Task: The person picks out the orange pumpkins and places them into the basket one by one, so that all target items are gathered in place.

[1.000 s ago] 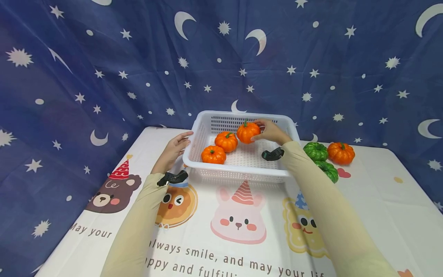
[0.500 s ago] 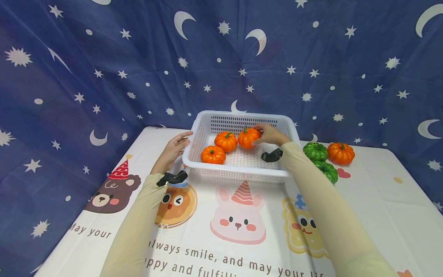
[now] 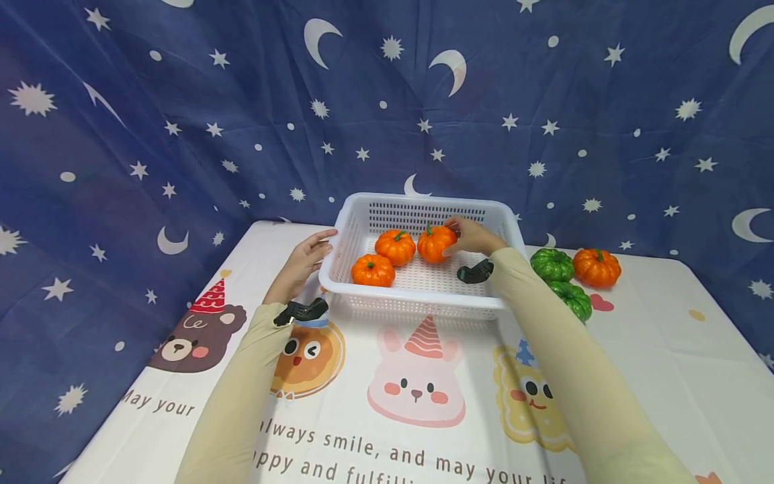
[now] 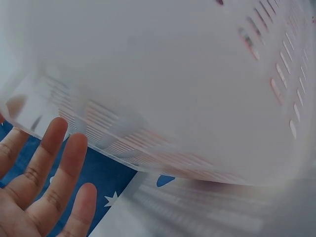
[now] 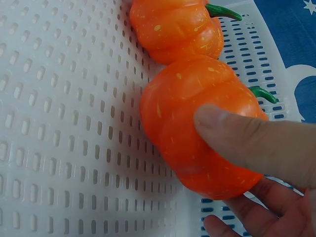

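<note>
My right hand [image 3: 476,236] reaches into a white slotted plastic basket [image 3: 411,296] and grips an orange toy pumpkin [image 3: 434,245] with a green stem. In the right wrist view the thumb lies across this pumpkin [image 5: 173,108], fingers on its other side, low over the basket floor. Two more orange pumpkins sit in the basket's left half, a middle one [image 3: 395,249] and a front one [image 3: 372,271]. My left hand [image 3: 299,267] is at the basket's left side, its fingers [image 4: 71,155] extended against the wall.
Right of the basket on the white printed tablecloth [image 3: 659,349] lie a green pumpkin [image 3: 551,265], another green one [image 3: 572,300] partly behind the right sleeve, and an orange one [image 3: 597,268]. A blue curtain [image 3: 375,87] with moons and stars hangs behind the table.
The right hand has lowered the gripped pumpkin toward the basket floor and shifted it slightly right. The left hand and basket have stayed in place.
</note>
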Demonstrator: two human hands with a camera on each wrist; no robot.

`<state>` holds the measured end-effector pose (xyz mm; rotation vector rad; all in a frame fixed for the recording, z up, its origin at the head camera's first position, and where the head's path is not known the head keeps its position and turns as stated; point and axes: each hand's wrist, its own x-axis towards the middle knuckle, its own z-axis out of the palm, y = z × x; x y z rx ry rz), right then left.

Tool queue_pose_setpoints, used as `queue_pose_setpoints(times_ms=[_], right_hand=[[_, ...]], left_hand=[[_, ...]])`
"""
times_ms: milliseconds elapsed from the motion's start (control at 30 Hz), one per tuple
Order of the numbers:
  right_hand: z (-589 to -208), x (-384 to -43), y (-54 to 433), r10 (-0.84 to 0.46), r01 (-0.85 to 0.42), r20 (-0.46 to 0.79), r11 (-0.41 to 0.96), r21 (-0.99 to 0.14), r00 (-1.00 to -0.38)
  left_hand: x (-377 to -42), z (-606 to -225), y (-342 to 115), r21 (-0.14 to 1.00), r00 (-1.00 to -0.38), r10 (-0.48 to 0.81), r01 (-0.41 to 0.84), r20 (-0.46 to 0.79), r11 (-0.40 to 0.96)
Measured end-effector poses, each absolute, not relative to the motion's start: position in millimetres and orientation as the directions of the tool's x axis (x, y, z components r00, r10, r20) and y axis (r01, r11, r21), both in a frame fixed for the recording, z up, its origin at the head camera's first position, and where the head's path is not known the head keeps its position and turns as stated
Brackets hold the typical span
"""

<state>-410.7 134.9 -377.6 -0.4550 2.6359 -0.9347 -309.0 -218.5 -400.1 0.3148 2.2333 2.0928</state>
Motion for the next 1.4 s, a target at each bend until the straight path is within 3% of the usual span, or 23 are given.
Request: queue_pose_setpoints(times_ms=[433,700,1400], right_hand=[[-379.4,-409.4,134.0,-0.425,-0.164,-0.190,0.666,-0.727,-0.885],[-377.4,-407.3,133.9,-0.451,-0.222,-0.171,0.691,-0.688,-0.876],[-376.3,-404.8,133.6,-0.477,-0.208,-0.214,0.684,-0.699,-0.852]], left_hand=[[-312.4,-397.2,-216.4,0.994,-0.988,0.154,0.025,0.009,0.103],[-314.9,-398.7,-217.6,0.994,-0.987,0.160,0.035,0.018,0.103],[-314.6,-399.1,-216.8,0.995,-0.989,0.145,0.021,0.007,0.097]])
